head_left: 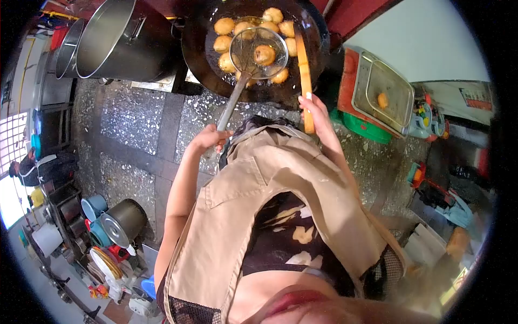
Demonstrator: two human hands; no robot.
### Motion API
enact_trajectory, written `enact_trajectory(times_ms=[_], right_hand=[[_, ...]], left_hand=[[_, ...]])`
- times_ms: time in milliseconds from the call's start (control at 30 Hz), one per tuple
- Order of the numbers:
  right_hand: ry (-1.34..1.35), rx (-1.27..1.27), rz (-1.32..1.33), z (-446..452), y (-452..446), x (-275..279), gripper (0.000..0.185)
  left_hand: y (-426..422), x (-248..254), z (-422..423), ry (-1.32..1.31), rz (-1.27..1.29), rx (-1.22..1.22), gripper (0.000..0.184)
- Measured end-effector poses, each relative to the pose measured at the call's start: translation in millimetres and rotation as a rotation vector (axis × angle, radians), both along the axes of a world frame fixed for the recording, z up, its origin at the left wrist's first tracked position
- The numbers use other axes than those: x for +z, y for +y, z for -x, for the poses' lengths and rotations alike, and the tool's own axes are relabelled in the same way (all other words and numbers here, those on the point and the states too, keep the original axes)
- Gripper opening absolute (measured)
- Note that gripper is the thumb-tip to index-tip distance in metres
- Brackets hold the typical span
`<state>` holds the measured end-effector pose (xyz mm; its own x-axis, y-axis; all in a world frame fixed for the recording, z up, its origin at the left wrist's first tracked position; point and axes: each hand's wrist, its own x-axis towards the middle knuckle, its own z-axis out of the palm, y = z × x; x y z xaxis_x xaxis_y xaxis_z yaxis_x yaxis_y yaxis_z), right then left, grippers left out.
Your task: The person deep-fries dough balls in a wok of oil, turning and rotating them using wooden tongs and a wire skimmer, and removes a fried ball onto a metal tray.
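Observation:
A dark wok [197, 73] of hot oil at the top holds several golden fried dough balls [224, 25]. My left hand [208, 139] is closed round the handle of a round wire skimmer [232, 102]. The skimmer's mesh bowl is over the wok, with one browned ball [264, 55] seen in it. In my right hand [319, 112] is a long, flat wooden stick [304, 67]; its far end reaches the wok beside the balls at the right. Whether it is one piece or a pair pressed together, I cannot tell.
Right of the wok, a rectangular metal tray [396, 81] with one fried ball stands over a green basin [367, 129]. Large metal pots [116, 40] stand at the left. Farther down on the left are a lidded pot [127, 218] and blue buckets [94, 206] on the speckled floor [129, 124].

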<state>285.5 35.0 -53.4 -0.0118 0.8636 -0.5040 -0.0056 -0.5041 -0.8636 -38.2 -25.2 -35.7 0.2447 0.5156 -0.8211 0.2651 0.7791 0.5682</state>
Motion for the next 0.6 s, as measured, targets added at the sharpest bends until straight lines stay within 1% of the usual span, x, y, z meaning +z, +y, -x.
enact_trajectory(times_ms=[33,67,100,167,200,233,300,333,367,400,433,467,500,533,567,600], right_hand=[[-0.188,0.018,-0.173,-1.1,1.5,-2.7,0.05],[-0.276,0.055,-0.199,-8.8,1.2,-2.6,0.055],[-0.47,0.112,-0.159,-17.3,1.5,0.2,0.065],[-1.007,0.164,-0.167,-21.6,-1.9,14.8,0.076],[-1.089,0.187,-0.205,-28.6,-3.3,13.0,0.082],[-1.114,0.169,-0.317,-34.7,-6.1,11.1,0.081],[-1.217,0.169,-0.307,-43.3,-10.1,12.2,0.084],[-1.226,0.167,-0.361,-50.1,-11.2,7.4,0.084],[-1.226,0.176,-0.432,-55.1,-11.7,2.9,0.085],[-1.207,0.204,-0.452,-56.3,-13.0,7.5,0.085],[-1.206,0.244,-0.535,-62.3,-13.9,-2.9,0.084],[-1.171,0.289,-0.524,-64.5,-14.6,-5.8,0.085],[-1.177,0.322,-0.461,-64.8,-15.1,-9.0,0.086],[-1.158,0.363,-0.471,-67.3,-13.8,-13.1,0.086],[-1.107,0.391,-0.494,-70.6,-12.9,-15.4,0.087],[-1.085,0.416,-0.423,-69.8,-11.1,-11.6,0.089]], left_hand=[[-0.1,-0.8,-0.2,-0.014,0.009,0.015,0.031],[-1.1,-0.8,0.1,-0.012,-0.014,0.005,0.035],[-1.3,-0.5,-0.2,-0.01,-0.021,0.012,0.035],[-0.7,-0.5,-0.6,0.019,-0.032,-0.033,0.038],[-1.2,1.5,-1.3,0.028,-0.033,-0.038,0.04],[-1.7,1.6,-1.6,0.034,-0.041,-0.03,0.04],[-4.3,-2.3,-0.6,0.021,-0.042,-0.028,0.039],[-5.0,-3.3,-3.2,0.016,-0.025,0.021,0.036],[-7.0,-13.6,-0.2,0.03,-0.053,0.004,0.031],[-6.8,-1.6,-3.0,-0.013,0.01,0.054,0.028],[-6.6,11.8,-5.2,-0.034,0.006,0.078,0.033],[-10.8,-2.7,-1.1,-0.07,-0.002,0.06,0.032],[-10.3,19.3,-3.6,-0.063,-0.033,0.032,0.037],[-11.3,12.3,-3.1,-0.105,-0.01,0.055,0.038],[-12.5,12.9,-3.2,-0.074,-0.095,0.012,0.036],[-13.0,10.3,-4.1,-0.106,-0.084,0.042,0.033]])
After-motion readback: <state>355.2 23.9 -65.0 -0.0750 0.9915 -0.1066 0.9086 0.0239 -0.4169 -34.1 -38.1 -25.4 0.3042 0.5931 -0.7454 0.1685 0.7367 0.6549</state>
